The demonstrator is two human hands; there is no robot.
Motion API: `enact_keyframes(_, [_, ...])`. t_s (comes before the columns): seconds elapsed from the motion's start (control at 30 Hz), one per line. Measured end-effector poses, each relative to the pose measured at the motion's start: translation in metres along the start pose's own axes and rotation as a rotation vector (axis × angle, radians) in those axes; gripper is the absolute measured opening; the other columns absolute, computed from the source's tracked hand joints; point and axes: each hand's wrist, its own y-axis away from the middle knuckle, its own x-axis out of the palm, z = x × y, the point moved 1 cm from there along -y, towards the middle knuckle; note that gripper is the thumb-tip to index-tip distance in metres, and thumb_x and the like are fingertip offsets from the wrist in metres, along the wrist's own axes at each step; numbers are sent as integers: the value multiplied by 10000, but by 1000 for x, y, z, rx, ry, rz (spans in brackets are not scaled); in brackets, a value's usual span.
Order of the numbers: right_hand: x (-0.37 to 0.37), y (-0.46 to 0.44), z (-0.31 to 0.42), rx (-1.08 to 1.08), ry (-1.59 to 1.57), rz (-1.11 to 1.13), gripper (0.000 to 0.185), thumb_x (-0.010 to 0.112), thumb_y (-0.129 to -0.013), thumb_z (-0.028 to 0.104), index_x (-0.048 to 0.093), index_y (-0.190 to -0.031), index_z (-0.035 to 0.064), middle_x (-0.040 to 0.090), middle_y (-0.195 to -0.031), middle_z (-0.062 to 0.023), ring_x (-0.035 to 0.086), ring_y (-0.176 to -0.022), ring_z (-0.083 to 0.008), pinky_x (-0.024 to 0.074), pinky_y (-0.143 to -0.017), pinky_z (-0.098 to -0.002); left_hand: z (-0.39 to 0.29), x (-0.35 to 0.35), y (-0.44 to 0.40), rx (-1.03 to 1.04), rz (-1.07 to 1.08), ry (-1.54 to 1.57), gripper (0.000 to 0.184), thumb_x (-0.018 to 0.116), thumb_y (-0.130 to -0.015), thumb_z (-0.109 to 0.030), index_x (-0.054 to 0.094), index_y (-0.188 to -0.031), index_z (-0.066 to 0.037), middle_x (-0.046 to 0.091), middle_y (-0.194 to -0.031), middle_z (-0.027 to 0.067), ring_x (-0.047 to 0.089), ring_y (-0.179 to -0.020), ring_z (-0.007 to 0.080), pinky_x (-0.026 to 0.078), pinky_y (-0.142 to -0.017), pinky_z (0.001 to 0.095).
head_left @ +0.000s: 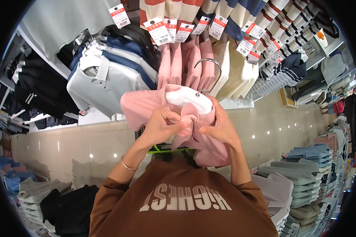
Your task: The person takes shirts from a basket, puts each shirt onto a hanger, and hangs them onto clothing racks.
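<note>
A pink shirt (213, 148) hangs on a white hanger (190, 98) with a metal hook, held up in front of my chest. My left hand (164, 126), wearing a bracelet, pinches the fabric near the shirt's collar. On the other side my right hand (221, 128) grips the shirt by the hanger's shoulder, its thumb at the collar front. Some fingers of my right hand are hidden behind the shirt. Just beyond, more pink shirts (192, 63) hang on the rack.
Cream shirts (237, 75) and striped shirts (279, 81) hang at the right, white and blue shirts (106, 87) at the left. Price tags (158, 31) dangle above. Folded clothes (304, 185) are stacked at lower right. A person (336, 107) stands far off at right.
</note>
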Motion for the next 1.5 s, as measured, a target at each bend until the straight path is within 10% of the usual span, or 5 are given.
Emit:
enact_keyframes(0.73, [4,-1,12,13,-62,47,726,810,-674,120,442,-1283,-22,573,-1164,-95,526,-1081,-149,406,-954,-314,-11,1,5,-2,86,155,181,583,-894,-45,620,-940,126,665,-896,210,690,-816,261,593,-720,292])
enact_keyframes(1.5, [2,-1,19,21,-6,40,713,778,-679,91,435,-1291,-36,573,-1178,-100,521,-1091,-149,404,-954,-308,-20,12,8,29,98,-44,182,513,-925,-4,612,-1053,80,661,-928,112,652,-858,156,526,-766,266])
